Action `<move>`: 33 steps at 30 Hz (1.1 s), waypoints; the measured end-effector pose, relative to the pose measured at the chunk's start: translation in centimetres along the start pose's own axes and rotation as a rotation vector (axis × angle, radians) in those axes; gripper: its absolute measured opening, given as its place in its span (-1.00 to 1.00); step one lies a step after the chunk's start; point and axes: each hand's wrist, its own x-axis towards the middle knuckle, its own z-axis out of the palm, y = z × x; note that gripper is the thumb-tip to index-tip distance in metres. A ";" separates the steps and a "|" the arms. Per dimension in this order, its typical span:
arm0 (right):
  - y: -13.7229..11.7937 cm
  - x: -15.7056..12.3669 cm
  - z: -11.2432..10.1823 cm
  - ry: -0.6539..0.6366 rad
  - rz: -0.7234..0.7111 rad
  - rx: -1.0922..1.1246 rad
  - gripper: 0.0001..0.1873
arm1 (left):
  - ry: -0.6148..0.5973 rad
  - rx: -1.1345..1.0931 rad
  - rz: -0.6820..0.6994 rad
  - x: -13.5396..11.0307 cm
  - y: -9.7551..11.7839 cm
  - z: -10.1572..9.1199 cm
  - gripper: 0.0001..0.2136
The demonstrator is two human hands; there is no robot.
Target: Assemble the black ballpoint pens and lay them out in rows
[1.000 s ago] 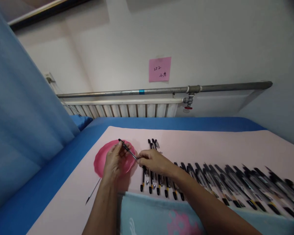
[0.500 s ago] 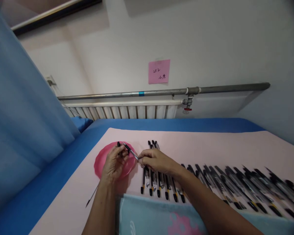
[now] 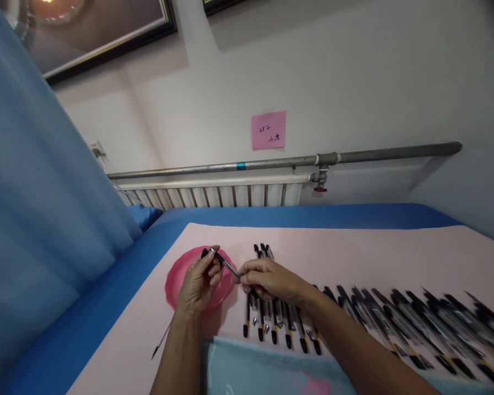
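Over the pink plate [image 3: 173, 274], the fingers of my left hand [image 3: 198, 282] are closed at the silver tip of a pen [image 3: 229, 268] with a black grip. A black piece [image 3: 205, 253], which looks like a pen cap, pokes out beside that hand's fingers. My right hand [image 3: 271, 278] pinches the clear barrel from the other end, so the pen slants between both hands. Beneath and in front of my right hand lie several pens [image 3: 274, 323] with black ends and yellow bands. Small metal cone tips [image 3: 267, 329] are scattered among them.
A thin refill [image 3: 162, 337] lies left of my left forearm. More pens [image 3: 411, 318] spread in a row to the right, past my right forearm. Pale pink paper [image 3: 333, 247] covers the blue table [image 3: 313, 214]. A light blue cloth [image 3: 251, 367] lies at the near edge.
My left fingertips have closed onto the pen's tip, which stood free before. The view has tilted up slightly, so everything sits lower and a little further right.
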 end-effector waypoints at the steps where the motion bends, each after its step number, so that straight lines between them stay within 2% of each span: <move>1: 0.0 0.0 -0.1 -0.013 0.007 0.009 -0.92 | -0.005 0.016 0.003 0.0 0.0 0.0 -0.76; 9: 0.2 0.1 -0.5 -0.030 -0.001 -0.052 -0.90 | 0.043 0.005 0.045 0.2 -0.1 0.0 -0.85; 14: 0.5 0.4 -0.3 0.147 -0.166 -0.309 -0.93 | 0.130 0.028 0.067 0.5 -0.4 -0.2 -0.83; 17: 0.4 0.3 0.0 0.237 -0.174 -0.370 -0.91 | 0.143 0.041 0.100 0.5 -0.3 -0.1 -0.82; 21: -0.1 -0.1 0.1 0.093 -0.159 -0.244 -0.79 | 0.075 -0.004 0.060 0.4 -0.2 0.0 -0.83; 24: -0.1 -0.1 0.1 -0.008 -0.071 -0.104 -0.71 | 0.055 -0.016 0.047 0.4 -0.1 0.0 -0.85; 26: 0.1 0.0 0.1 0.015 -0.063 -0.081 -0.79 | 0.056 -0.013 0.056 0.3 -0.1 0.0 -0.86; 28: 0.2 0.2 0.1 0.125 -0.113 -0.133 -0.88 | 0.059 -0.015 0.064 0.3 -0.2 0.0 -0.86; 30: 0.2 0.2 0.1 0.188 -0.161 -0.153 -0.88 | 0.058 -0.024 0.061 0.3 -0.2 -0.1 -0.86; 33: 0.0 0.1 0.2 0.084 -0.113 -0.073 -0.81 | 0.048 -0.030 0.048 0.3 -0.1 -0.1 -0.84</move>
